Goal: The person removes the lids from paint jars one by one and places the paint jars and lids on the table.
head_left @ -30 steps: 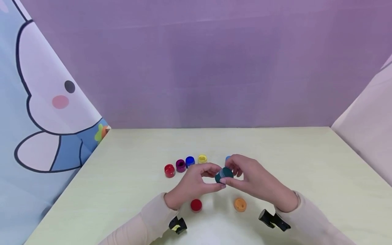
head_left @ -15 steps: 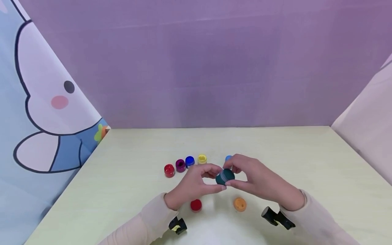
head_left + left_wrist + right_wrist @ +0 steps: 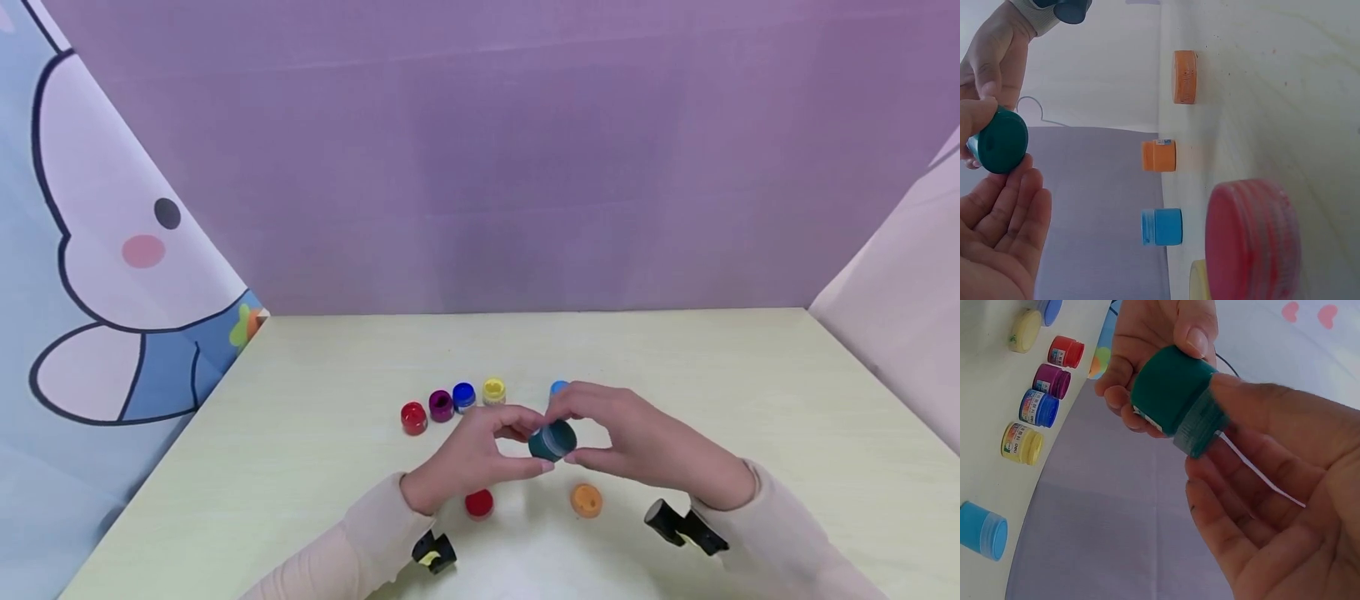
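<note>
Between my two hands, above the table, is a small dark green paint jar (image 3: 552,440), tilted, with a clear-looking ridged band at one end. My left hand (image 3: 472,454) pinches the jar's body between thumb and fingers. On the ridged end, my right hand (image 3: 637,433) pinches with its thumb and fingertips, as the right wrist view shows. A thin white line (image 3: 1260,467) runs from that end toward the right palm; what it is I cannot tell. Below the hands lie a red cap (image 3: 478,503) and an orange cap (image 3: 586,500).
Behind the left hand stand red (image 3: 413,418), purple (image 3: 441,406), blue (image 3: 463,397) and yellow (image 3: 493,391) paint jars. A light blue jar (image 3: 1166,227) and an orange jar (image 3: 1160,156) stand past the right hand. Yellow (image 3: 1025,330) and blue (image 3: 1049,310) caps lie nearer.
The green jar has shifted slightly down and to the right, with its tilt changed. My right hand has moved right and its fingers have shifted on the jar. The left hand stays nearly still.
</note>
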The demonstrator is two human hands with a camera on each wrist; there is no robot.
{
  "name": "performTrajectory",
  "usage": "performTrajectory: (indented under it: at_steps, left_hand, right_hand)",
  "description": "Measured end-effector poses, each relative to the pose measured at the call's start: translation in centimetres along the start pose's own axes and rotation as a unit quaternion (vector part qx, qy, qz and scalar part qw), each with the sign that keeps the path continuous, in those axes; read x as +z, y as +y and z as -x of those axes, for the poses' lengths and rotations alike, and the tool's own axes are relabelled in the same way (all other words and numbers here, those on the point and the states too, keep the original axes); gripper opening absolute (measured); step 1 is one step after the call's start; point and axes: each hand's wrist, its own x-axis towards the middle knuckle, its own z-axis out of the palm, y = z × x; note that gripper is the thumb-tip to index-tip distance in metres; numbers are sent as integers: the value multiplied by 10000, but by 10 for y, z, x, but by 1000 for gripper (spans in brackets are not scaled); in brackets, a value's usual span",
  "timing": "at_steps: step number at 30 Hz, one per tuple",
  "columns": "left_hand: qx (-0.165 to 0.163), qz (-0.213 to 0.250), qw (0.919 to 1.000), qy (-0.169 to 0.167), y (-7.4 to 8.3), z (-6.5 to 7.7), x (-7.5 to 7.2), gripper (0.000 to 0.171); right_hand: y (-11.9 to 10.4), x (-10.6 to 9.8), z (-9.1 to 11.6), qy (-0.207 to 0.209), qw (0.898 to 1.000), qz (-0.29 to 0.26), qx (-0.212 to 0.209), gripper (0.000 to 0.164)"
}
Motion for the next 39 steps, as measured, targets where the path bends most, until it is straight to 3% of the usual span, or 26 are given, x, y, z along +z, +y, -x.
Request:
performTrajectory:
  at_steps: [7, 12, 31, 35, 39]
  left_hand:
    - [-153, -142, 9998, -9, -1, -1, 1, 27]
    - [-209, -169, 9996, 10, -1, -1, 2, 27]
    - [-209, -42, 9997, -111, 1, 0, 2, 31]
    - [-166, 1, 9998, -135, 0, 0, 1, 31]
    - [-165, -4, 9998, -125, 1, 1, 1, 30]
  right_hand:
    - [1, 7, 0, 259, 9909, -62, 1321, 29]
    - [1, 8, 0, 33, 9835, -322, 1783, 22]
    - [2, 3, 2, 43, 9957, -140, 910, 24]
    - [2, 2, 2, 43, 9984, -157, 536, 28]
    - [1, 2, 2, 34, 9979, -200, 616, 29]
